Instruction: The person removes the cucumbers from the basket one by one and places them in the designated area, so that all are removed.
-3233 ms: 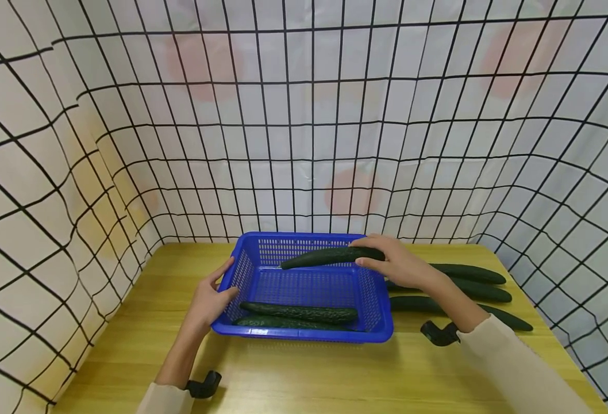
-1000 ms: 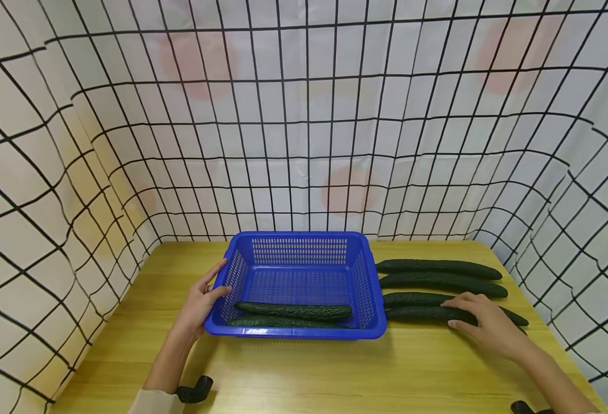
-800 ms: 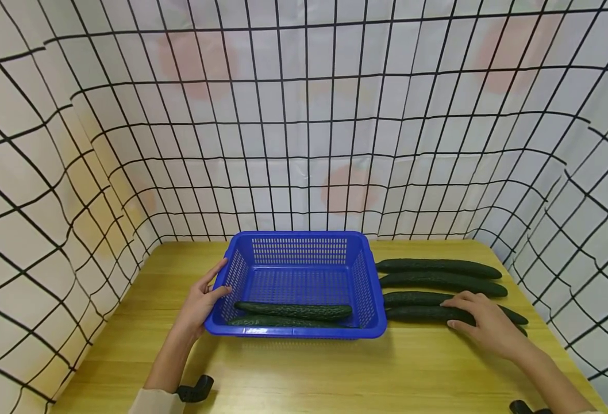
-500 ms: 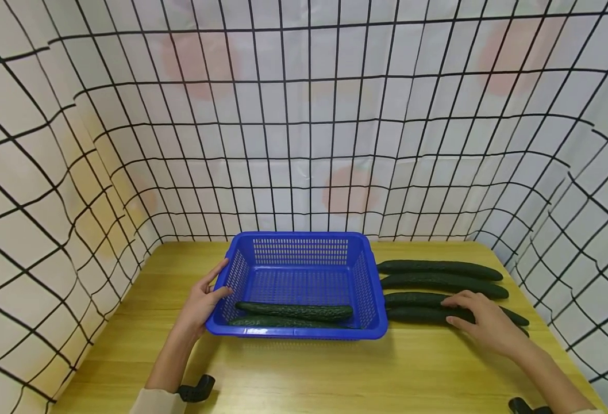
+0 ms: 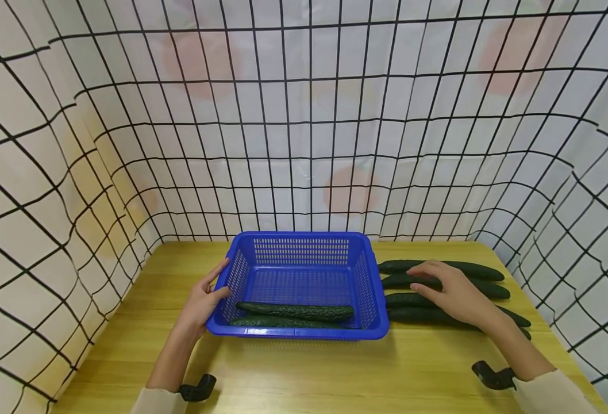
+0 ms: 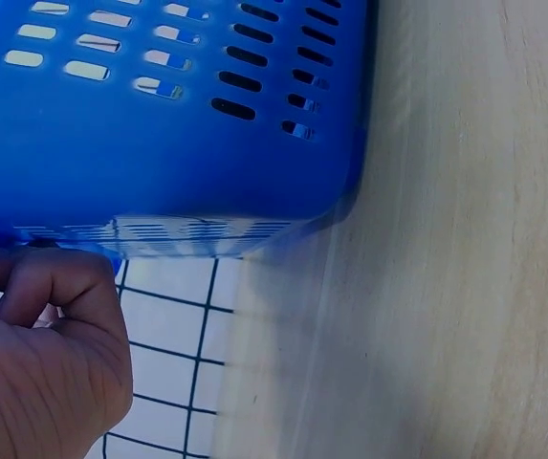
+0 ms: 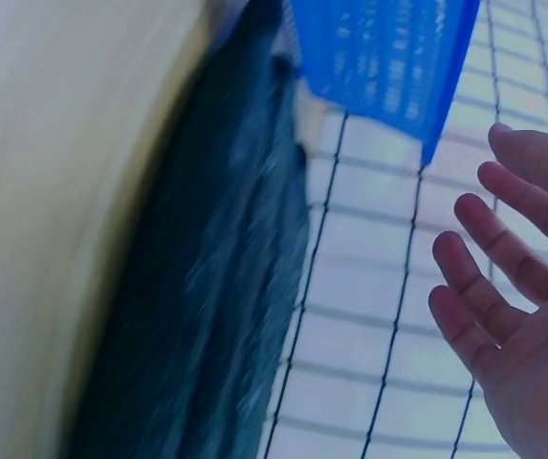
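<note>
We see the blue basket [image 5: 296, 333] standing at the middle of the tabletop [image 5: 304, 374], its long side facing us, and the left hand [image 5: 200, 302] has it by the left side; we take this hold as a way to keep so light a thing from sliding. Inside, two basket cucumbers [image 5: 293, 311] lie lengthwise along the near wall, which to our eye leaves the far part of the floor bare for others. Right of the basket, two far cucumbers [image 5: 474, 269] and two near cucumbers [image 5: 412, 315] lie on the tabletop roughly side by side, all pointing the same way, probably so that each can be lifted by its middle; their left ends come right up to the basket, though we cannot tell whether any touches it. As for the fingers, those of the left hand grip the rim, the thumb over the edge and the others bent beneath it on the outside, as the left wrist view confirms. The right hand [image 5: 456, 293] is over the cucumbers with its fingers parted and only gently bent, the thumb well away from them; it holds nothing, and in the right wrist view we find a gap between the fingertips and the dark green skins.
</note>
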`<move>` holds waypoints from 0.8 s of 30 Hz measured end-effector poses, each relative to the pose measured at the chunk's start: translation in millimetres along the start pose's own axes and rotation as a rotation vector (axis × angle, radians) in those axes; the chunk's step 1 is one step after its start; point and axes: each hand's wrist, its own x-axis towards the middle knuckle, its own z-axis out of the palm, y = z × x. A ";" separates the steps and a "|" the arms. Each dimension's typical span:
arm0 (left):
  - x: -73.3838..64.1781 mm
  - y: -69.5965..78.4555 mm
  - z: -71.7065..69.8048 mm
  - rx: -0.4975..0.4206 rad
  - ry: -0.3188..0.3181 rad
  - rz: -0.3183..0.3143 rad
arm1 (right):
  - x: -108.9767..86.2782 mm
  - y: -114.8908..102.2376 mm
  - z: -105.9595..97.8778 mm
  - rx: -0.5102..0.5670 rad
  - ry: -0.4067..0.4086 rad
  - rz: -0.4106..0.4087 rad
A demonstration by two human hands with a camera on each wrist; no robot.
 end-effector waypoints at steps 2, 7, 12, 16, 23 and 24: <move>0.6 -0.2 -0.4 0.004 -0.009 -0.002 | 7.9 -8.9 3.5 0.012 0.001 -0.010; 0.8 0.7 -0.1 0.002 -0.008 -0.008 | 27.6 -34.1 11.7 0.048 0.006 -0.063; 0.0 1.5 0.1 0.005 -0.017 -0.001 | 42.9 -60.1 20.9 0.116 -0.026 -0.090; 0.0 1.8 0.4 0.008 -0.015 -0.001 | 53.3 -77.1 30.8 0.150 -0.056 -0.113; 0.8 -0.4 0.0 0.019 -0.005 -0.011 | 70.6 -96.7 51.3 0.183 -0.112 -0.146; 1.0 -0.7 0.3 0.016 -0.001 -0.011 | 72.7 -99.1 53.9 0.182 -0.121 -0.146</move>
